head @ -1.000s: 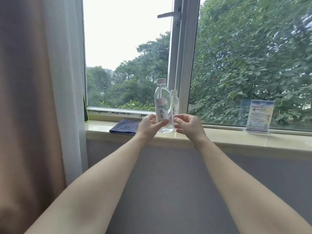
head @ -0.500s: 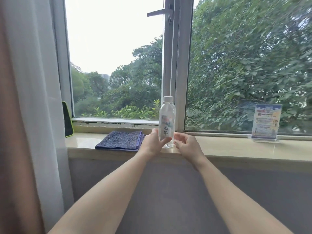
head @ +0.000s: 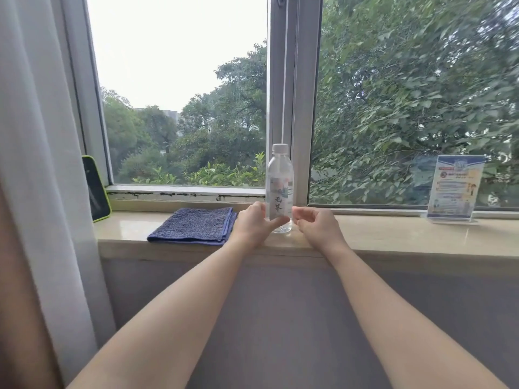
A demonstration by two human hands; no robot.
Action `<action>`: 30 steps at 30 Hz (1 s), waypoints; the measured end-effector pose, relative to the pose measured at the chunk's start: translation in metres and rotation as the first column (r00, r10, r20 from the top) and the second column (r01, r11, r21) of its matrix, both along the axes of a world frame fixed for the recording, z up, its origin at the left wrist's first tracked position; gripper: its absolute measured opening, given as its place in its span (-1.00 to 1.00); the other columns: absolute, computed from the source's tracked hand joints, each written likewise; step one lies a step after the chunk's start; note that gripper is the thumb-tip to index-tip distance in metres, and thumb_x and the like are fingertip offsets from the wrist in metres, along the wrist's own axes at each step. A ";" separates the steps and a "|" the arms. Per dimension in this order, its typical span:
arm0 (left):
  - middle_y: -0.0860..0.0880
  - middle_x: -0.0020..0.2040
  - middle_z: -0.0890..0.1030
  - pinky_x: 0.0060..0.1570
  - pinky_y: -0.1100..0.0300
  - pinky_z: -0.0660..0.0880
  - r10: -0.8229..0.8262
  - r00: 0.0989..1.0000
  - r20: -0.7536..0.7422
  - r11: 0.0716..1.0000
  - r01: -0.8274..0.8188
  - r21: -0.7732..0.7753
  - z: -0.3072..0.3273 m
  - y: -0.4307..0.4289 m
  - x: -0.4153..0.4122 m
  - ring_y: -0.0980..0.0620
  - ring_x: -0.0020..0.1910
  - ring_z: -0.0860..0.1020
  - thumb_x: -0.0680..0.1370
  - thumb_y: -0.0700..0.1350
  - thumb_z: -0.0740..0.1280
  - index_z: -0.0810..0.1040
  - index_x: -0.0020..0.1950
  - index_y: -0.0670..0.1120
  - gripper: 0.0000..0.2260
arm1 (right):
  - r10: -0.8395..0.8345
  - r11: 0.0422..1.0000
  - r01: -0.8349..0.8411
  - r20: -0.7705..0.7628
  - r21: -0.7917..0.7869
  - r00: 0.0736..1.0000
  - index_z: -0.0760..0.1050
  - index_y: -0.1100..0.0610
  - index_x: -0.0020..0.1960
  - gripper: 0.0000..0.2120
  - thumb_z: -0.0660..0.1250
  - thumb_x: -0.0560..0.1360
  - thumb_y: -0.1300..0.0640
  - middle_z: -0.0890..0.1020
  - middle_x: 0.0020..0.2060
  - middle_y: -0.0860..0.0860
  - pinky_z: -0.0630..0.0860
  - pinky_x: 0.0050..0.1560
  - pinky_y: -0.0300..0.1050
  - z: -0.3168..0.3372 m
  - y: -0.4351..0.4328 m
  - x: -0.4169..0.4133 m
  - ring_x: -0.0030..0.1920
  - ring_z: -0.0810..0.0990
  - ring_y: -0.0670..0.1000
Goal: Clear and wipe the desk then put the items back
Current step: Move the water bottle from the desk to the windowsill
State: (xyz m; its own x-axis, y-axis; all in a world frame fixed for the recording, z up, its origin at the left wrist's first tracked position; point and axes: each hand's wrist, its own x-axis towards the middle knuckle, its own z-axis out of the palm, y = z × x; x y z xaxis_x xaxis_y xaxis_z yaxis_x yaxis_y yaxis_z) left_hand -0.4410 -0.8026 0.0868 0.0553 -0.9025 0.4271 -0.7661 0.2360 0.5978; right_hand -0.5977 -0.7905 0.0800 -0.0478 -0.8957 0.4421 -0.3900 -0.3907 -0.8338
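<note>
A clear water bottle [head: 279, 178] with a white cap stands upright on the stone window sill [head: 379, 234], in front of the window's centre post. My left hand [head: 252, 223] grips its lower part, with the thumb lying across the front. Just right of the bottle's base is my right hand [head: 314, 226], its fingers loosely curled and nothing visible in it. A folded blue towel [head: 193, 224] lies flat on the sill, immediately left of my left hand.
A dark device in a green case [head: 97, 189] leans at the sill's left end beside the curtain [head: 36, 164]. At the right, an acrylic sign holder [head: 453, 189] stands against the glass. Bare sill stretches between the bottle and the sign.
The bottle came down from a raised hold and now stands on the sill. A second, smaller bottle seen behind it a second ago no longer shows. My right hand has loosened beside the bottle.
</note>
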 end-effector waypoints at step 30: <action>0.04 0.08 0.59 0.18 0.23 0.44 -0.109 0.984 -0.143 0.986 0.088 -0.144 0.000 0.084 0.068 0.08 0.09 0.55 0.43 -0.04 0.51 0.50 0.30 -0.07 -0.53 | -0.094 0.979 0.098 0.031 -0.181 0.995 0.62 0.07 0.06 -0.85 0.35 0.51 0.20 0.63 -0.21 -0.03 0.54 0.04 -0.11 -0.015 0.064 0.043 -0.13 0.60 -0.03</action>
